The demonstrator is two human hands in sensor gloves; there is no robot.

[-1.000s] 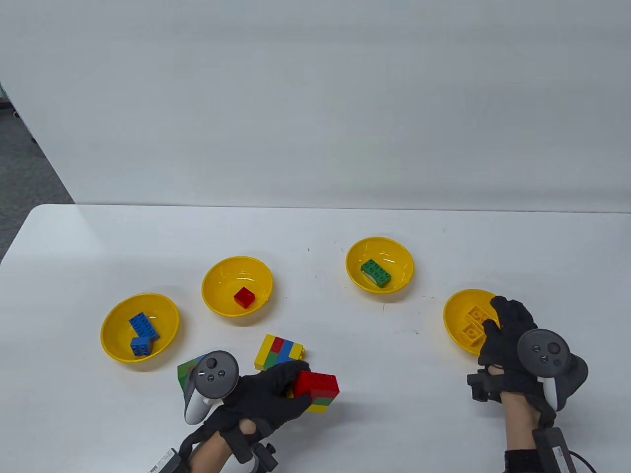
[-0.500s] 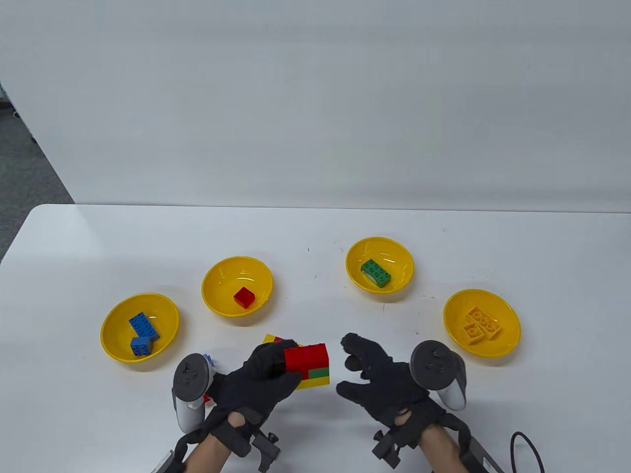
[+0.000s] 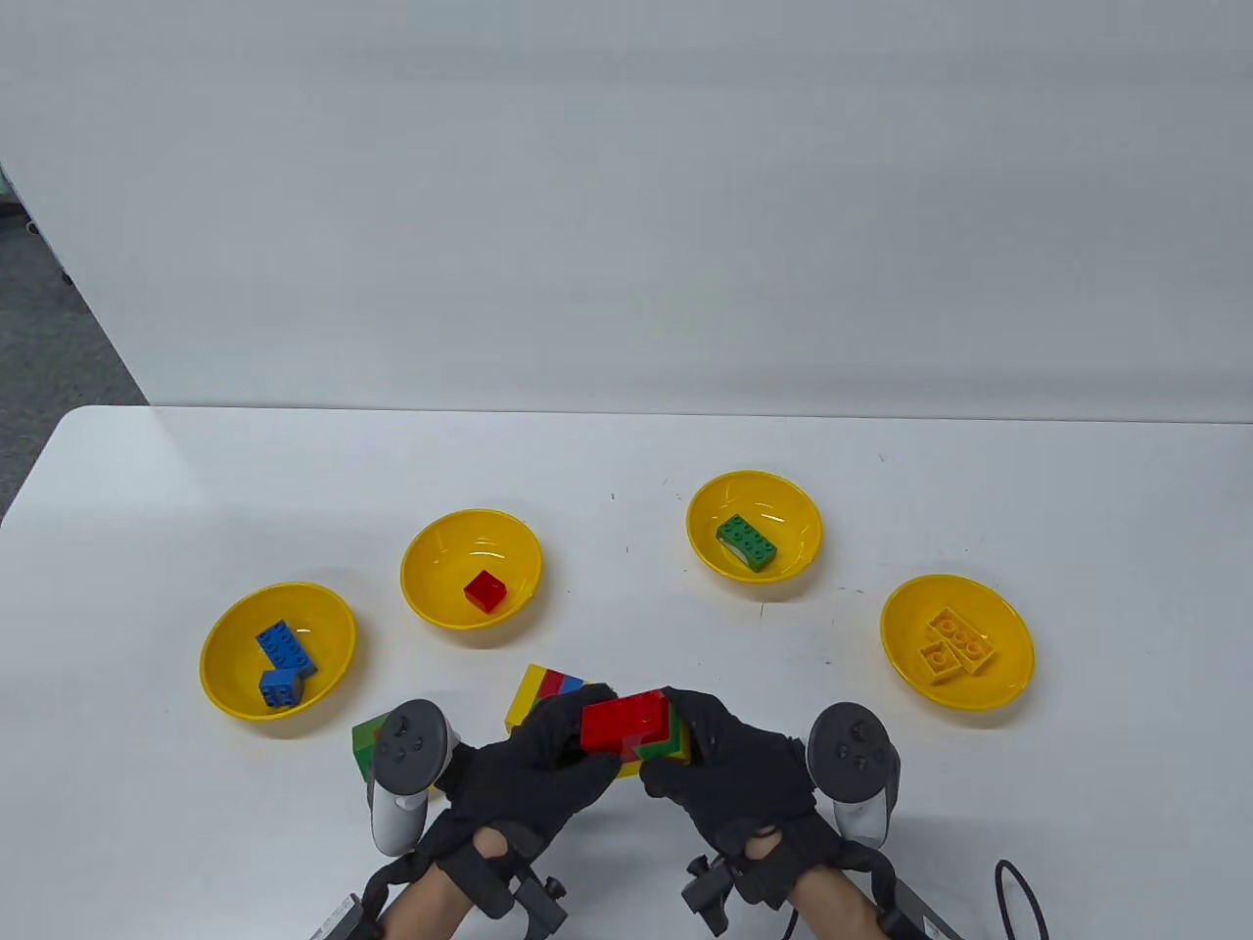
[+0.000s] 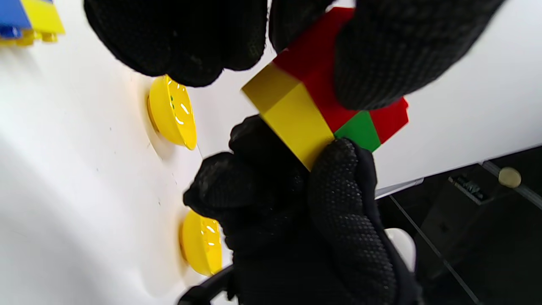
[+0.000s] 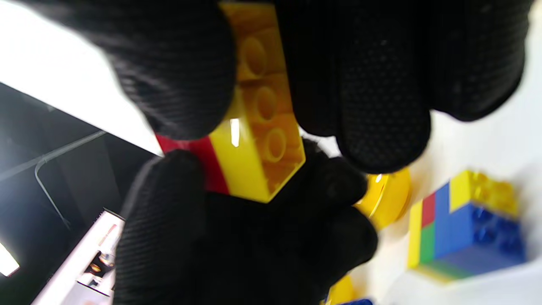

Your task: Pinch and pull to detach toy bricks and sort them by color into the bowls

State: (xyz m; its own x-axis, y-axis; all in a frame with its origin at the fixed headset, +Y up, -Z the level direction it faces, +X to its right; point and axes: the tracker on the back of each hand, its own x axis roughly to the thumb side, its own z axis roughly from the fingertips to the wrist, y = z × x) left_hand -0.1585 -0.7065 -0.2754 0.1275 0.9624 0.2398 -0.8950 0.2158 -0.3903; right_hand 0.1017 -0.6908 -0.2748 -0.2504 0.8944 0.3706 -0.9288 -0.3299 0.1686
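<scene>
Both gloved hands hold one stack of bricks (image 3: 626,725) just above the table's front middle: red on top, green and yellow beneath. My left hand (image 3: 568,741) grips its left end, fingers curled over the red brick (image 4: 315,63). My right hand (image 3: 677,746) pinches the right end, fingers on the yellow brick (image 5: 262,106). Four yellow bowls stand in an arc: the blue bowl (image 3: 225,676), the red bowl (image 3: 431,558), the green bowl (image 3: 798,509) and the yellow bowl (image 3: 1008,627), each with bricks of its colour.
A second multicoloured stack (image 3: 543,687) lies on the table just behind the hands, and shows also in the right wrist view (image 5: 461,228). A third, green-sided block (image 3: 364,741) sits half hidden by the left tracker. A cable (image 3: 1018,896) trails at the front right.
My right hand came from the yellow bowl to the centre and closed on the right end of the stack. My left hand lifted the stack slightly and tilted it.
</scene>
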